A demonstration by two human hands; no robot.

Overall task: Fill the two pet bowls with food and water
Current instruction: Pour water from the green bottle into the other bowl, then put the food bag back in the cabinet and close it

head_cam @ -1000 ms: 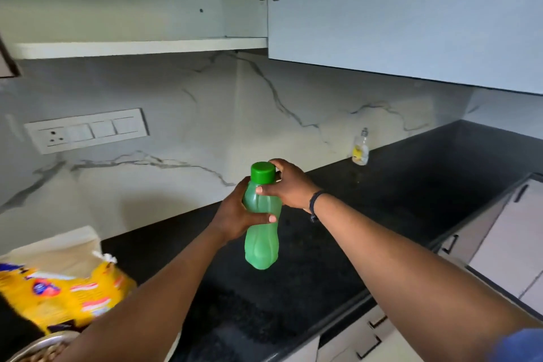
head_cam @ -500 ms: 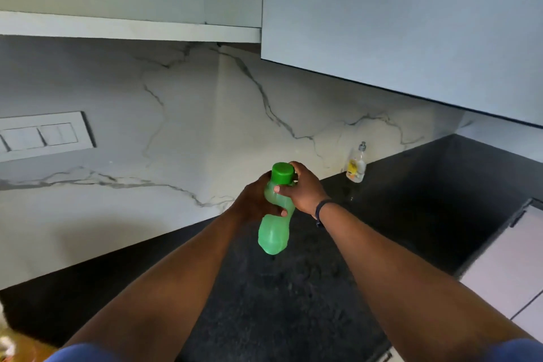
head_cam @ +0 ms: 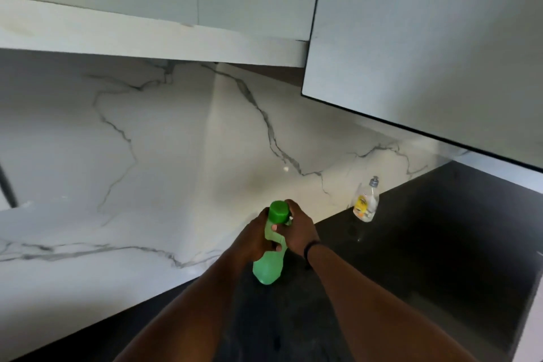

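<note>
The worktop (head_cam: 440,244) was black and ran from 6 to 3 o'clock. The bottle (head_cam: 269,264) was held above it at centre, tilted slightly, base toward 6 o'clock. The left hand (head_cam: 255,239) was wrapped round the bottle's waist. The right hand (head_cam: 299,229) was curled over the cap (head_cam: 278,211), fingers pinching its rim. No bowl was in view.

Judged step: unscrewing the cap. Hold the body firm and near upright, turn only the cap, and lift it clear before tilting, to avoid spilling.

Count: one worktop, two hands, one bottle, one soap bottle (head_cam: 365,203) at 2 o'clock, one cap.
</note>
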